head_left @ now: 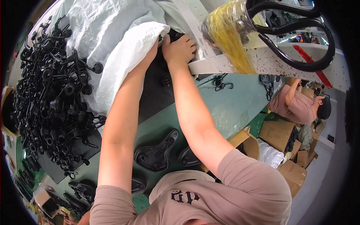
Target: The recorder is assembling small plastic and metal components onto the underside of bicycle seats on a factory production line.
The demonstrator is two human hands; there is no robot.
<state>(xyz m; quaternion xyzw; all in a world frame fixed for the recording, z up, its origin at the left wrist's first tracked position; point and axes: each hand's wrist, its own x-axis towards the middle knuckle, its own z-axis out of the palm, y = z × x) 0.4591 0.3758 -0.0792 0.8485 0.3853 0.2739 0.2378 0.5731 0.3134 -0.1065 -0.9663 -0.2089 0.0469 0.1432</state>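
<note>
Both arms rise from the lower edge toward twelve o'clock and meet near the top centre of the view. The right hand [180, 48] is curled with its knuckles up, its fingers closed over a black part [173, 35] that peeks out at the mouth of a white sack [123, 48]; the grip looks narrow and tight on that part, though most of the part is hidden. The left hand [152, 52] is pushed into the fold of the sack just at nine o'clock of the right hand, so that its fingers are covered by the cloth and I cannot tell how it is gripping. The sack lies bunched across the top, spreading toward ten o'clock. At nine o'clock of the arms, a big heap of black plastic parts [52, 97] with knobs and hooks rests on a dark sheet on the green table [232, 108]. At one o'clock of the right hand a white beam [270, 62], speckled with dark spots, crosses the view, with yellow wrapping [228, 33] bundled on it and a black loop handle [300, 37] above. Between the forearms, toward six o'clock, a flat black moulded plate [157, 152] lies on the table, with a smaller one touching the right arm's edge. At three o'clock another person [300, 107] in a pink shirt bends among cardboard boxes [277, 135].
</note>
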